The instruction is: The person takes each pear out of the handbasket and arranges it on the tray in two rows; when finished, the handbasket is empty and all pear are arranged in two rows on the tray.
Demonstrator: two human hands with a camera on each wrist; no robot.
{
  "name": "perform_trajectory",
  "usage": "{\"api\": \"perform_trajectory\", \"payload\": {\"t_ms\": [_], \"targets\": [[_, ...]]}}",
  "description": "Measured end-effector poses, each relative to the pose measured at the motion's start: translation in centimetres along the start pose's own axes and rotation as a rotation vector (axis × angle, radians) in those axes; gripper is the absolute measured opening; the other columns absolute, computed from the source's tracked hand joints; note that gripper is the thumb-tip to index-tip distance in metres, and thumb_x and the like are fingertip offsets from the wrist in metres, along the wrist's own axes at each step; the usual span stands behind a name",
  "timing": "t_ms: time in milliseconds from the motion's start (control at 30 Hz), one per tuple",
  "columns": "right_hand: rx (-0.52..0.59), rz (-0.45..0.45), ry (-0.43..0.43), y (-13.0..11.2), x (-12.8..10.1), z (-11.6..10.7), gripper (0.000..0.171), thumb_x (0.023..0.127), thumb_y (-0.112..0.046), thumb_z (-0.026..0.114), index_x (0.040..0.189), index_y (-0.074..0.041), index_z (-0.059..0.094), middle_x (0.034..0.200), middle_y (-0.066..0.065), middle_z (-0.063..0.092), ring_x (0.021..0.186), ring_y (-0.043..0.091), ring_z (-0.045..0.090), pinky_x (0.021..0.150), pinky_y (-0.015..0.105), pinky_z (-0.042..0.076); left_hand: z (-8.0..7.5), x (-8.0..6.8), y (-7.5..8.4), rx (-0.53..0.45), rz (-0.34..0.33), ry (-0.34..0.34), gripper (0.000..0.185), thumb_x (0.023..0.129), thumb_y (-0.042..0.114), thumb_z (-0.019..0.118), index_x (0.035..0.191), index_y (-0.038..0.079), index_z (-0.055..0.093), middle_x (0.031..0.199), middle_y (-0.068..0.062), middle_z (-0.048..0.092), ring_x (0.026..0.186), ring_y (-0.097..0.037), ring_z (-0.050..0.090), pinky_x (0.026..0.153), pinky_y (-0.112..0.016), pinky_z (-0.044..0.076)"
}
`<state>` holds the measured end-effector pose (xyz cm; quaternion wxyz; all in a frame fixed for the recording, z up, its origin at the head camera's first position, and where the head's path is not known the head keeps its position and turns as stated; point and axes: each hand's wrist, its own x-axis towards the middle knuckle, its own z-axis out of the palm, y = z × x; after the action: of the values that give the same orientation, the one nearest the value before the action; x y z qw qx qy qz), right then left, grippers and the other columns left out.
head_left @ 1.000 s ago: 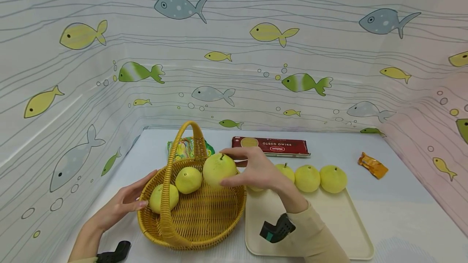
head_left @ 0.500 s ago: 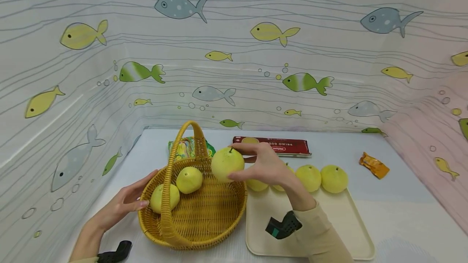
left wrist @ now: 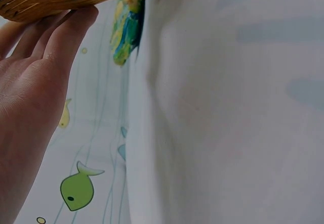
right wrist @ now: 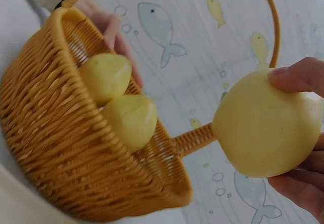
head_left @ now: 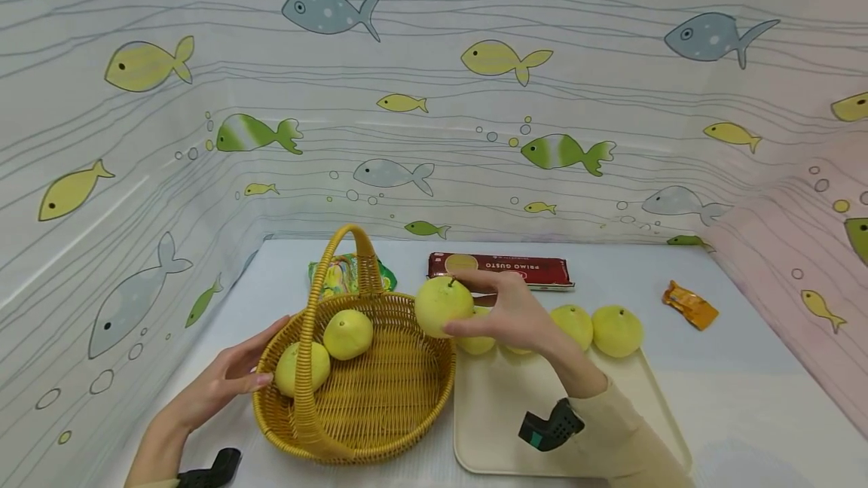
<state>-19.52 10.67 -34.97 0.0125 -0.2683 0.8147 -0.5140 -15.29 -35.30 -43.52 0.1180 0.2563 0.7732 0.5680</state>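
In the head view, a yellow wicker basket with a tall arched handle holds two pale yellow pears on its left side. My left hand holds the basket's left rim, thumb over the edge and fingers along the outside; the left wrist view shows those fingers against the wicker. Above the basket's right rim, my right hand grips another pear between thumb and fingers, its stem up. In the right wrist view this held pear hangs apart from the basket.
A cream tray right of the basket bears several pears along its far side, some partly behind my right hand. Behind lie a green snack bag and a dark red biscuit pack. An orange wrapper lies far right.
My right hand has moved right with the pear, from over the basket's inside to above its right rim. My left hand has stayed on the rim.
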Motion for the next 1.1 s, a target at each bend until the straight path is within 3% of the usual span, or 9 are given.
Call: {"api": "perform_trajectory", "payload": {"t_ms": [167, 400, 767, 1100], "targets": [[-0.042, 0.019, 0.016, 0.9, -0.8, -0.3, 0.070, 0.071, -0.031, 0.091, 0.131, -0.005, 0.066, 0.131, 0.010, 0.067, 0.111, 0.022, 0.068, 0.088, 0.032, 0.057, 0.0, 0.0, 0.1, -0.014, 0.014, -0.005, 0.072, 0.095, -0.007, 0.046, 0.159, 0.001, 0.015, 0.168, -0.007, 0.016, 0.144, 0.008, 0.027, 0.107, -0.010, 0.030], [-0.021, 0.028, 0.039, 2.4, -2.0, -0.8, 0.069, 0.073, -0.029, 0.090, 0.131, -0.003, 0.065, 0.130, 0.012, 0.067, 0.111, 0.025, 0.068, 0.088, 0.030, 0.057, 0.2, 0.0, 0.5, -0.028, 0.029, -0.012, 0.071, 0.095, -0.007, 0.046, 0.159, 0.001, 0.016, 0.168, -0.006, 0.017, 0.146, 0.007, 0.025, 0.107, -0.010, 0.030], [0.013, 0.036, 0.091, 3.9, -4.0, -2.0, 0.066, 0.072, -0.024, 0.091, 0.132, -0.010, 0.066, 0.129, 0.006, 0.068, 0.111, 0.021, 0.068, 0.088, 0.026, 0.056, 0.2, 0.0, 0.5, -0.013, 0.050, -0.019, 0.072, 0.094, -0.008, 0.047, 0.159, 0.001, 0.017, 0.167, -0.009, 0.017, 0.147, 0.005, 0.025, 0.108, -0.010, 0.029], [-0.007, 0.045, 0.090, 5.3, -5.5, -2.6, 0.063, 0.074, -0.025, 0.090, 0.130, -0.008, 0.066, 0.126, 0.007, 0.069, 0.109, 0.021, 0.070, 0.087, 0.024, 0.056, 0.4, -0.1, 0.5, -0.010, -0.001, 0.006, 0.071, 0.096, -0.005, 0.048, 0.160, 0.004, 0.018, 0.168, -0.006, 0.018, 0.145, 0.009, 0.025, 0.107, -0.009, 0.029]]}}
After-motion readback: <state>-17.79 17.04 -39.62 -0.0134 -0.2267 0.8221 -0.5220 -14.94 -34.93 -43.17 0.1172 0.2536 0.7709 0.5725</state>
